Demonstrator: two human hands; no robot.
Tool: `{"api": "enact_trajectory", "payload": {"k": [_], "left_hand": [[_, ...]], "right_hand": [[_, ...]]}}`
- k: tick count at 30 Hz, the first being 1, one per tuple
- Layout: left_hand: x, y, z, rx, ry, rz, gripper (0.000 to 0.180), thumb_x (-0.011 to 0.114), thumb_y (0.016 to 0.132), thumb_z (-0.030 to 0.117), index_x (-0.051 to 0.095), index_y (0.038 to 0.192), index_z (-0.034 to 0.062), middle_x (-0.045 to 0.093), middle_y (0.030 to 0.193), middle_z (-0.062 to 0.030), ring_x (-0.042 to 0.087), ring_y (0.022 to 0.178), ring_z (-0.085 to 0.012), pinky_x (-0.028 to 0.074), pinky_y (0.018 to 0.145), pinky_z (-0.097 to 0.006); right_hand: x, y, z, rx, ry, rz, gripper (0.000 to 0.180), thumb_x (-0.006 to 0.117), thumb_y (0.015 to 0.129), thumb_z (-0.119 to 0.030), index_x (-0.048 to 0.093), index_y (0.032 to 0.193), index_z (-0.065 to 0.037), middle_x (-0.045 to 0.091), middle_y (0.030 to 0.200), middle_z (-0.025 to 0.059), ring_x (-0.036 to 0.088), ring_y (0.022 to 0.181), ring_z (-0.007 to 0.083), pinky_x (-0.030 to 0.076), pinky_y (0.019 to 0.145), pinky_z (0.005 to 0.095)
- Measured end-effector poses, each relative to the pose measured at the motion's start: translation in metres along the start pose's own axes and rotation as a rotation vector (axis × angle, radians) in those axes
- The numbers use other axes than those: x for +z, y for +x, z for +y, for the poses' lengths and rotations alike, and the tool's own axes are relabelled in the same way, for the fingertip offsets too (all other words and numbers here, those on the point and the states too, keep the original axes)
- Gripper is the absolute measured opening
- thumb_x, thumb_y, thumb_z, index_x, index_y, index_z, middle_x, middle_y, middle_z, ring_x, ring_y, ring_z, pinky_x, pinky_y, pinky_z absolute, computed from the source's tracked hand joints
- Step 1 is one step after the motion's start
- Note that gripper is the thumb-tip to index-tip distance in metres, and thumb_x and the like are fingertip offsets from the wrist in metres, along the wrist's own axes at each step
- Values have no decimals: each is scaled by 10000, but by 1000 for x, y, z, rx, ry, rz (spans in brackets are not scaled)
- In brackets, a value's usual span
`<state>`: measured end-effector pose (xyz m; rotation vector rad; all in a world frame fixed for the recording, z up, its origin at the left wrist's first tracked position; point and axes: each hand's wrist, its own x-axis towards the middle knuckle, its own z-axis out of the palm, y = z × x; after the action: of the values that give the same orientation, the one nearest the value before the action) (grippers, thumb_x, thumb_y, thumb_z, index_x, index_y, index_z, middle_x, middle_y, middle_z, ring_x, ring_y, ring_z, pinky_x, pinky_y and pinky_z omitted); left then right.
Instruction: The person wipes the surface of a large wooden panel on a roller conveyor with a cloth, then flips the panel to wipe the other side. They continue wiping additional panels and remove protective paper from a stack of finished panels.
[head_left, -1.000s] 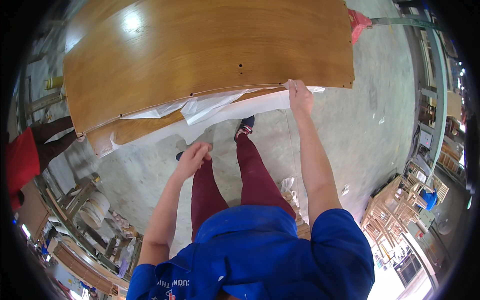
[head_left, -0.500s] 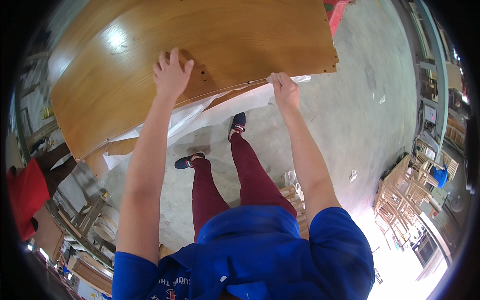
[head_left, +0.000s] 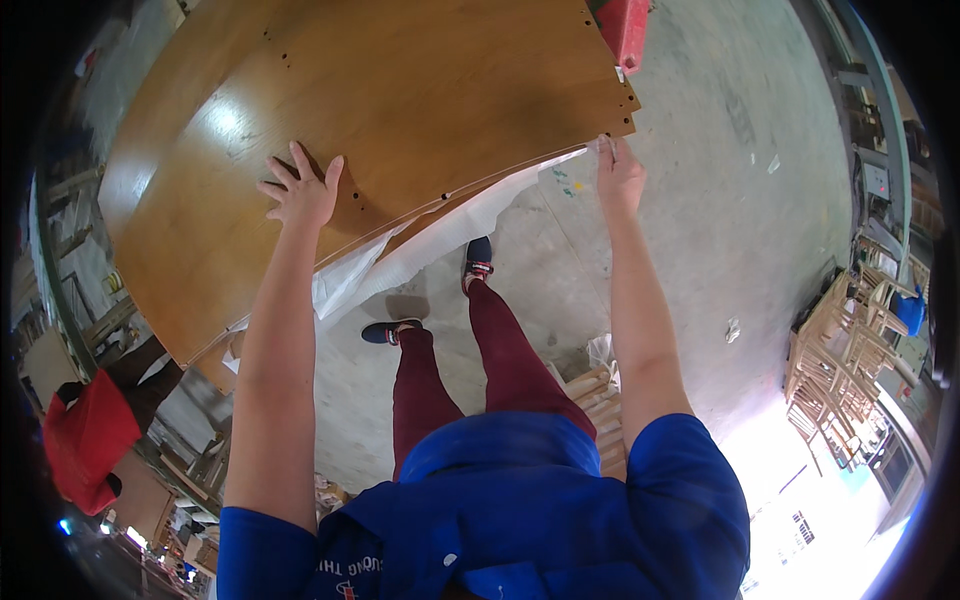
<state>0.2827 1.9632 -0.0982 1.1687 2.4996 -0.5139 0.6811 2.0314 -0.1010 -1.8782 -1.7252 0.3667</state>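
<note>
Newly: left hand [head_left: 303,200], splayed, lay on wooden panel [head_left: 430,90], seemingly steadying it; right hand [head_left: 622,183], shifted beside its right corner, pinched thin white strand [head_left: 590,148].

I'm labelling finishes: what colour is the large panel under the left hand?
Glossy golden brown: the panel has faint darker wood grain, seen best in the head view.
</note>
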Motion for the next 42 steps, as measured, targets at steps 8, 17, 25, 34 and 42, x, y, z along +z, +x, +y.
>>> {"api": "enact_trajectory", "payload": {"k": [8,17,25,34,42], "left_hand": [[-2,3,3,-12,21,-45,885,155,743,789,-36,1420,253,-103,1464,-160,-17,1308,-484,263,924,-673],[-3,3,4,-15,29,-69,879,130,741,789,-67,1414,260,-126,1461,-155,-29,1308,-482,270,929,-664],[-7,2,7,-9,56,-64,877,139,751,779,-71,1414,245,-134,1457,-162,-25,1307,-482,293,919,-661],[-13,-1,8,18,87,-75,861,138,780,749,-50,1419,204,-122,1450,-197,-4,1303,-492,321,912,-641],[-12,4,3,16,144,-87,868,177,786,741,-24,1421,186,-114,1448,-212,13,1300,-498,353,878,-644]], "right_hand": [[-17,26,31,79,-54,1,202,547,853,-284,597,848,-89,593,655,155,579,605,350,460,549,408],[-16,31,37,121,-85,-54,232,526,860,-310,590,855,-87,591,660,171,585,636,349,461,573,423],[-23,51,51,152,-57,-23,235,520,864,-307,591,923,-91,631,772,144,601,723,330,475,642,397],[-6,148,1,122,279,-35,327,455,892,-309,582,1052,-54,618,986,166,591,912,314,448,789,364],[54,269,-79,-107,148,-11,307,472,881,-317,595,1007,-66,627,938,171,589,896,353,453,778,399]]}}
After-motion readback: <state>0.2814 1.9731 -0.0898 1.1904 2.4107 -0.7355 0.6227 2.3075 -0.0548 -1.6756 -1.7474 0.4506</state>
